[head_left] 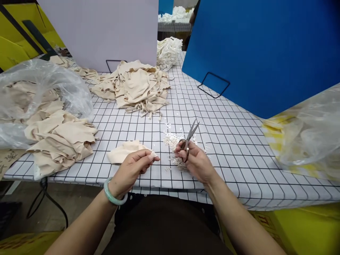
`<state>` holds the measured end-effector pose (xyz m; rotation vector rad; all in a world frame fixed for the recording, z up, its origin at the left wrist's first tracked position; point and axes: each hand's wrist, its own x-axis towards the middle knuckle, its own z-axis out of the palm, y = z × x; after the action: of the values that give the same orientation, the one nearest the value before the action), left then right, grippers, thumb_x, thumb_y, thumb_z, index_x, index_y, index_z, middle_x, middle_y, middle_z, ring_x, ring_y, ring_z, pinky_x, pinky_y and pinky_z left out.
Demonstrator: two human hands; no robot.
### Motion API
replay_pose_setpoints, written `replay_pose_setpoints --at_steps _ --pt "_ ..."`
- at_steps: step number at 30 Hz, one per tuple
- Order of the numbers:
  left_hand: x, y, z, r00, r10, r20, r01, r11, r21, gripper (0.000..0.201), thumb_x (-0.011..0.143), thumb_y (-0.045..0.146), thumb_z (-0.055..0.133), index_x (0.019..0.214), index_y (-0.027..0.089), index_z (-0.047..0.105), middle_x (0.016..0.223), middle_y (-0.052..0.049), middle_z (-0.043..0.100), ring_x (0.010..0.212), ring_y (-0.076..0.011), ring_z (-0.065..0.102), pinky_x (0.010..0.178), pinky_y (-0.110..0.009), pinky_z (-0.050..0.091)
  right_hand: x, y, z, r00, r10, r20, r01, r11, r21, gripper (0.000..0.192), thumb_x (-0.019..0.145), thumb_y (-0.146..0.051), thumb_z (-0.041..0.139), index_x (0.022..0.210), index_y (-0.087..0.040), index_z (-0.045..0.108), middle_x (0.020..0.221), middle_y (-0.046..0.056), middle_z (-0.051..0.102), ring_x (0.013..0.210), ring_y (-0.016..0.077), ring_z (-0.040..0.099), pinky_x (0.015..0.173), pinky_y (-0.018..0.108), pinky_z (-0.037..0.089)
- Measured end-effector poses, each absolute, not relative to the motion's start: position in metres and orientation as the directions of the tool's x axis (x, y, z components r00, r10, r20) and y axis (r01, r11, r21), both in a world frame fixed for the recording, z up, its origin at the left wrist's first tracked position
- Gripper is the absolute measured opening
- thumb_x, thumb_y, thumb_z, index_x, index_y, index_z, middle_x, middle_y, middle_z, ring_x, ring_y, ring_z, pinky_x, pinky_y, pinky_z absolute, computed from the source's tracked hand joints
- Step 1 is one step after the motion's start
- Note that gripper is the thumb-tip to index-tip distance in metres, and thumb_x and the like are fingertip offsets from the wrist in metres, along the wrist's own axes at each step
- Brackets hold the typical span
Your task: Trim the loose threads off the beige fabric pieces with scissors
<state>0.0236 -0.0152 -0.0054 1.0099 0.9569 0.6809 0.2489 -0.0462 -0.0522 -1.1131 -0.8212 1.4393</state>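
Note:
My left hand [138, 163], with a green bangle [113, 194] at the wrist, pinches the end of a beige fabric piece [126, 150] near the table's front edge. The rest of that piece lies flat behind and left of the fingers. To the right, my right hand [195, 159] has its fingers through the handles of a pair of scissors [189, 138]. The blades point up and away, slightly parted, apart from the fabric. Small pale clippings [172, 141] are scattered on the table beside and beneath the scissors.
A heap of beige fabric pieces [138, 83] lies at the back, and another pile [62, 138] spills from a clear plastic bag [66, 83] on the left. A pale panel [111, 32] and a blue panel [260, 46] stand behind. Clear plastic [313, 131] lies on the right.

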Motion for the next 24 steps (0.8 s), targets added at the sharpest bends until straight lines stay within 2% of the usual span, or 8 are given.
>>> replay_pose_setpoints --at_steps 5,7,9,12,15,17,21,24 --pt "0.018 -0.015 0.002 0.413 0.860 -0.301 -0.041 0.347 0.937 0.027 0.086 0.042 0.070 0.080 0.016 0.071 0.083 -0.004 0.062 0.063 -0.0095 0.042 0.055 -0.022 0.036 0.192 -0.049 -0.059 -0.084 0.984 -0.156 -0.369 -0.176 -0.913 0.041 0.068 -0.027 0.087 0.100 -0.025 0.061 0.110 0.002 0.068 0.105 0.0179 0.064 0.097 0.038 0.052" --pt "0.012 -0.015 0.009 0.396 0.877 -0.272 -0.048 0.316 0.948 0.027 0.086 0.042 0.069 0.079 0.016 0.072 0.080 -0.004 0.059 0.063 -0.0108 0.044 0.055 -0.023 0.038 0.171 -0.044 -0.058 -0.125 0.984 -0.123 -0.424 -0.166 -0.891 0.044 0.064 -0.024 0.089 0.096 -0.024 0.059 0.105 0.000 0.068 0.103 0.0171 0.064 0.095 0.035 0.053" --pt "0.003 -0.014 0.018 0.383 0.888 -0.256 -0.056 0.299 0.953 0.028 0.086 0.042 0.069 0.077 0.015 0.073 0.078 -0.004 0.057 0.063 -0.0116 0.044 0.054 -0.024 0.038 0.156 -0.036 -0.053 -0.100 0.989 -0.107 -0.469 -0.142 -0.871 0.045 0.063 -0.025 0.089 0.091 -0.024 0.054 0.092 -0.002 0.067 0.091 0.0149 0.065 0.088 0.032 0.054" --pt "-0.011 -0.013 0.032 0.388 0.876 -0.287 -0.052 0.332 0.942 0.029 0.083 0.041 0.070 0.075 0.014 0.075 0.065 -0.002 0.049 0.057 -0.0103 0.036 0.050 -0.023 0.032 0.142 -0.023 -0.043 -0.070 0.994 -0.089 -0.515 -0.113 -0.850 0.041 0.069 -0.032 0.086 0.089 -0.024 0.051 0.082 -0.004 0.064 0.077 0.0122 0.062 0.082 0.030 0.054" --pt "-0.020 -0.012 0.042 0.419 0.846 -0.332 -0.061 0.390 0.919 0.030 0.079 0.042 0.073 0.073 0.013 0.076 0.054 0.004 0.032 0.051 -0.0078 0.024 0.045 -0.021 0.023 0.133 -0.018 -0.035 -0.149 0.983 -0.104 -0.552 -0.170 -0.816 0.044 0.067 -0.037 0.087 0.089 -0.025 0.052 0.080 -0.005 0.061 0.073 0.0119 0.061 0.078 0.030 0.054" --pt "-0.023 -0.010 0.044 0.416 0.844 -0.339 -0.106 0.416 0.903 0.030 0.077 0.043 0.074 0.070 0.013 0.074 0.053 0.006 0.026 0.050 -0.0068 0.020 0.044 -0.020 0.021 0.130 -0.020 -0.031 -0.198 0.974 -0.110 -0.557 -0.204 -0.805 0.046 0.065 -0.039 0.088 0.089 -0.025 0.052 0.082 -0.004 0.061 0.075 0.0127 0.061 0.076 0.030 0.054" --pt "-0.028 -0.008 0.042 0.385 0.862 -0.329 -0.144 0.408 0.901 0.031 0.082 0.042 0.071 0.071 0.013 0.073 0.055 0.006 0.028 0.050 -0.0063 0.021 0.043 -0.018 0.024 0.126 -0.028 -0.030 -0.248 0.968 -0.025 -0.552 -0.162 -0.818 0.049 0.063 -0.038 0.089 0.094 -0.026 0.053 0.101 0.000 0.066 0.093 0.0166 0.064 0.084 0.033 0.054" --pt "-0.029 -0.010 0.039 0.355 0.902 -0.247 -0.033 0.276 0.961 0.031 0.087 0.042 0.068 0.073 0.015 0.074 0.058 0.002 0.039 0.053 -0.0086 0.032 0.047 -0.020 0.032 0.121 -0.028 -0.034 -0.215 0.975 -0.058 -0.538 -0.168 -0.826 0.050 0.062 -0.033 0.091 0.090 -0.026 0.051 0.089 -0.003 0.062 0.082 0.0133 0.061 0.077 0.029 0.052"
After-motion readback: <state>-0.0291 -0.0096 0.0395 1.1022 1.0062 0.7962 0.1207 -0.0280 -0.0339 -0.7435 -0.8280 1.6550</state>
